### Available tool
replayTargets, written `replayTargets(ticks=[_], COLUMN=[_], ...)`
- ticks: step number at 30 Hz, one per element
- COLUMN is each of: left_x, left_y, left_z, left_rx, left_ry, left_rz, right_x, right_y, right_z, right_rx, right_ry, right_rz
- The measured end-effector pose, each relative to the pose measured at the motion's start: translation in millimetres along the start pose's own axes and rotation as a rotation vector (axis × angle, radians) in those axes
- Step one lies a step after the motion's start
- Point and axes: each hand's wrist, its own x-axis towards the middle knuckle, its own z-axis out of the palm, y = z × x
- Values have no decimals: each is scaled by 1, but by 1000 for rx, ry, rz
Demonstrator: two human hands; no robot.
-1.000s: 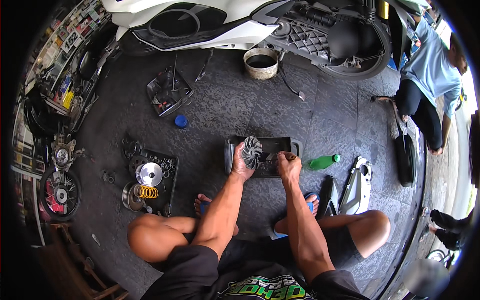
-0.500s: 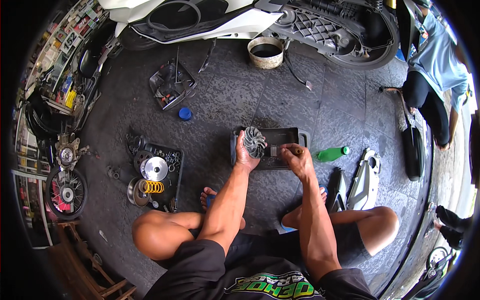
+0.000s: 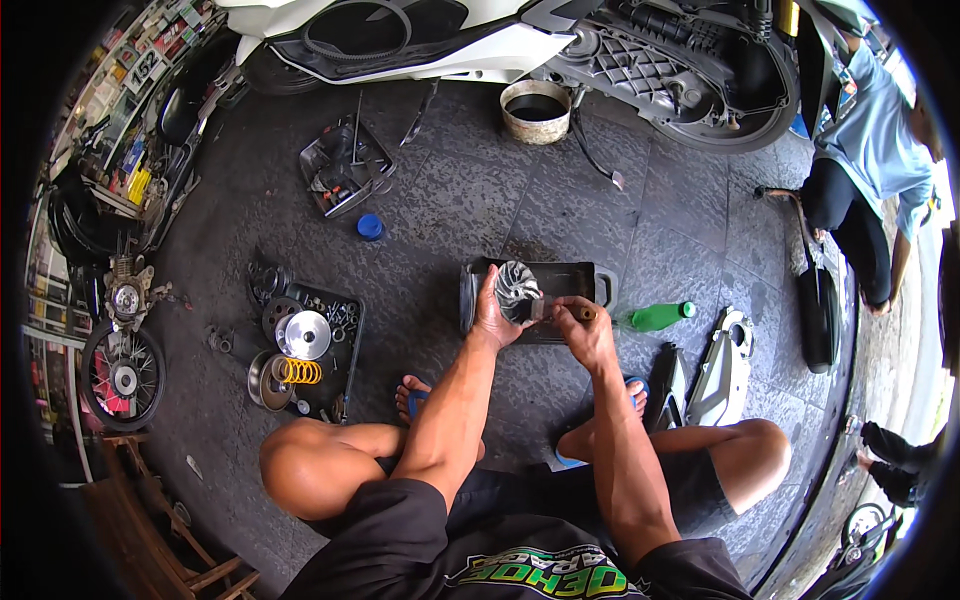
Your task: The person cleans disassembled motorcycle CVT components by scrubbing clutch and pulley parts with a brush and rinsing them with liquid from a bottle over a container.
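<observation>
My left hand (image 3: 493, 315) is closed round a finned metal pulley face (image 3: 517, 285), a grey disc with curved fan blades. My right hand (image 3: 589, 338) grips a paintbrush (image 3: 541, 310); its handle end shows above my fingers. The brush head meets the lower right edge of the pulley face, though the exact contact is too small to make out. Both hands are above a black rectangular tray (image 3: 604, 290) on the floor between my feet. Just right of the tray lies a green bottle (image 3: 662, 316) on its side.
Left of me a parts tray (image 3: 357, 365) holds small hardware, near a shiny disc (image 3: 304, 335) and a yellow spring (image 3: 300, 371). Ahead are a toolbox tray (image 3: 346, 172), a blue cap (image 3: 370, 227), a bucket of dark liquid (image 3: 536, 112) and a white scooter (image 3: 480, 55). A metal cover (image 3: 720, 380) lies right; another person (image 3: 880, 150) crouches beyond.
The pulley face has tilted in my left hand, showing its blades more from the side. My right hand and the brush have shifted slightly left and down against it.
</observation>
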Motion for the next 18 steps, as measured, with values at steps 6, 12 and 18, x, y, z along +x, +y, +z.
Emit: replayTargets(ticks=[6, 12, 18], left_x=[-4, -2, -2], left_y=[1, 1, 2], left_z=[7, 16, 11], left_rx=[-3, -26, -23], left_ry=[-8, 95, 88], left_rz=[-69, -89, -65], right_x=[1, 0, -1], right_y=[8, 9, 19], right_z=[1, -1, 10], right_rx=[225, 77, 57], right_ry=[-23, 185, 122], right_rz=[-40, -72, -85])
